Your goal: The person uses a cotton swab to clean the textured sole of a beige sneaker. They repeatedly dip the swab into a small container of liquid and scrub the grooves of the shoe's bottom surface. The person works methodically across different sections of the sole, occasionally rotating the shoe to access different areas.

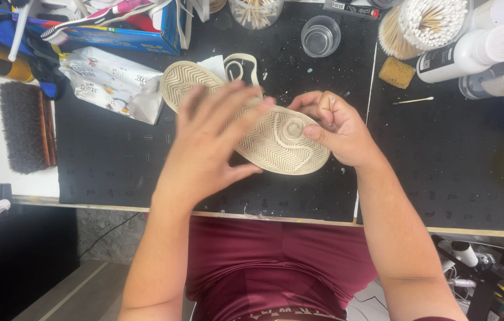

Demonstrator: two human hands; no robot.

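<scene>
shoe (275, 142) sole-up, cream zigzag tread | left hand (210, 142) spread loose | right hand (338, 128) pinching its edge

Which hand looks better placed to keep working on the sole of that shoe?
Probably the right hand: its fingers already press on the cream shoe sole near the round tread mark. The left hand is spread open over the sole's middle.

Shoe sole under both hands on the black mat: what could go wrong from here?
1. The shoe lies sole-up and the left hand only spreads over it, not gripping; it may rock or slide.
2. The right hand pinches a thin swab at the sole's edge; pressing hard could snap it.
3. The open glass jar and the swab holder stand close behind the shoe; a push forward might tip them.
</scene>
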